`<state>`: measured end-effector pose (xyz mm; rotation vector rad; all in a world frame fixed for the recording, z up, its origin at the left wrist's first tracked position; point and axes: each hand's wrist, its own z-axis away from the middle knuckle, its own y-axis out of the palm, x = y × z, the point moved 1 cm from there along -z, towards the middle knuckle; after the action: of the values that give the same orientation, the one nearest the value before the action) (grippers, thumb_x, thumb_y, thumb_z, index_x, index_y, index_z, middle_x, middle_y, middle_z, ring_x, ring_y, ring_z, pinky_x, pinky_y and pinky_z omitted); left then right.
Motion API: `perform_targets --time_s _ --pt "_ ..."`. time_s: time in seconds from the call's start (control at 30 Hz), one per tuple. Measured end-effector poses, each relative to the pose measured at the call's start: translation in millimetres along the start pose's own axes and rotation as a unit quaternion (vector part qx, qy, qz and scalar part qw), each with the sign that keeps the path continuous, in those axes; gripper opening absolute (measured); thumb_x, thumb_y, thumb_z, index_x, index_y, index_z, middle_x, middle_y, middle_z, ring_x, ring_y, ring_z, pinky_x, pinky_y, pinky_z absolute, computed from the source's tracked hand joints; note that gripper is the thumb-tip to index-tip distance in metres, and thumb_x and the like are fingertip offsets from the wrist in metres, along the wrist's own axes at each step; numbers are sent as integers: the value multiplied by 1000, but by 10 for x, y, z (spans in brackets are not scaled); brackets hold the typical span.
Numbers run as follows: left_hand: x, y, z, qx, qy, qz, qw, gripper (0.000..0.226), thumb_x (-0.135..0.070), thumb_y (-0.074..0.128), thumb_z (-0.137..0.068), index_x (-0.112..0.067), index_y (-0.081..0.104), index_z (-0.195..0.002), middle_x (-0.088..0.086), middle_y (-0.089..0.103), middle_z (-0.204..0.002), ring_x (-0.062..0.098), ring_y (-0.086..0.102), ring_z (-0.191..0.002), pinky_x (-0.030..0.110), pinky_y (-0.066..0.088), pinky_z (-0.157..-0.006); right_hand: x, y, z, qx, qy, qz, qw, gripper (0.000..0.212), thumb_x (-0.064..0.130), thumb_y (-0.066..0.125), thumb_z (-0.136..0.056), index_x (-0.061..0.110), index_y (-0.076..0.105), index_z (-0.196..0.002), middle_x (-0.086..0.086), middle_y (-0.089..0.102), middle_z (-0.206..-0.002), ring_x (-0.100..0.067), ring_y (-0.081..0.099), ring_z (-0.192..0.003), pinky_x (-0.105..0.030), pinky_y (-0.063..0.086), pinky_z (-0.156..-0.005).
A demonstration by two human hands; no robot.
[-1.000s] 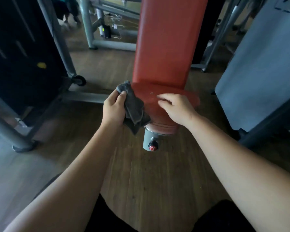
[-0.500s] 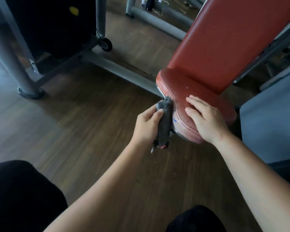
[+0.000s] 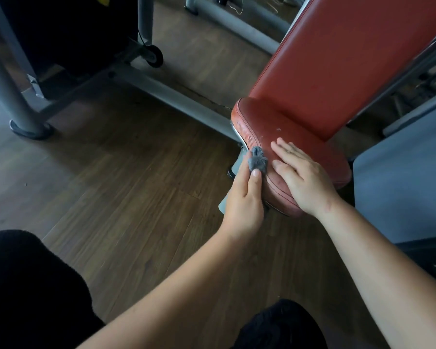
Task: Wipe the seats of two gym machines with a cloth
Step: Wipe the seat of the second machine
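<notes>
A worn red padded seat [image 3: 264, 127] with a tall red backrest [image 3: 342, 64] stands right of centre. My left hand [image 3: 244, 200] grips a small grey cloth [image 3: 333, 161] and presses it against the seat's left side edge; most of the cloth is hidden behind the hand. My right hand [image 3: 305, 177] lies flat on top of the seat pad with its fingers straight, just right of the cloth.
Grey steel frame tubes [image 3: 176, 96] run across the wooden floor [image 3: 111, 172] behind the seat. A dark machine with a small wheel [image 3: 152, 55] stands at the upper left, and a grey-blue panel [image 3: 400, 192] at the right. My dark-clothed knees fill the bottom edge.
The view has tilted and drawn closer to the seat. My left hand with the cloth has slid along the seat's side edge. My right hand still rests on the pad.
</notes>
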<state>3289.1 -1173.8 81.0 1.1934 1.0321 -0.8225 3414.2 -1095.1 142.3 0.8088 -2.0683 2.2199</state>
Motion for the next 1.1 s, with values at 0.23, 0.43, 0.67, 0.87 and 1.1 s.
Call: perform_targets --time_s 0.23,0.43,0.67,0.87,1.1 --pt "-13 5 -351 -28 -55 -30 998 58 -48 36 -102 -36 37 -159 -13 39 -165 8 33 -154 41 26 -128 -16 9 -20 3 -2 -4 1000 46 34 48 -104 30 48 -149 13 35 -161 -8 23 -152 -29 16 -124" --pt "17 4 -244 -10 -39 -9 999 56 -46 37 -103 -34 41 -158 -14 43 -162 7 36 -152 42 29 -127 -4 9 -21 -2 2 -11 1000 45 35 48 -104 31 49 -148 13 37 -160 -7 25 -152 -31 17 -126" --pt "-98 66 58 -21 -32 35 999 54 -37 37 -107 -31 35 -161 -16 37 -166 1 29 -154 38 24 -129 -35 26 -22 -15 -5 -7 1000 45 35 48 -103 31 50 -148 13 38 -160 -8 26 -152 -31 19 -124" --pt "1 76 -213 -39 -40 31 998 51 -32 37 -108 -29 42 -159 -13 45 -161 4 37 -151 39 28 -128 -22 16 -31 -16 4 -11 1000 45 36 50 -102 31 51 -147 13 39 -159 -8 27 -151 -21 15 -120" --pt "-99 93 100 -22 -13 62 998 48 -24 36 -114 -25 34 -161 -19 38 -162 -3 33 -150 27 26 -127 -26 42 -26 -24 4 -16 1000 45 34 52 -101 29 53 -146 9 42 -158 -11 29 -151 -21 16 -121"
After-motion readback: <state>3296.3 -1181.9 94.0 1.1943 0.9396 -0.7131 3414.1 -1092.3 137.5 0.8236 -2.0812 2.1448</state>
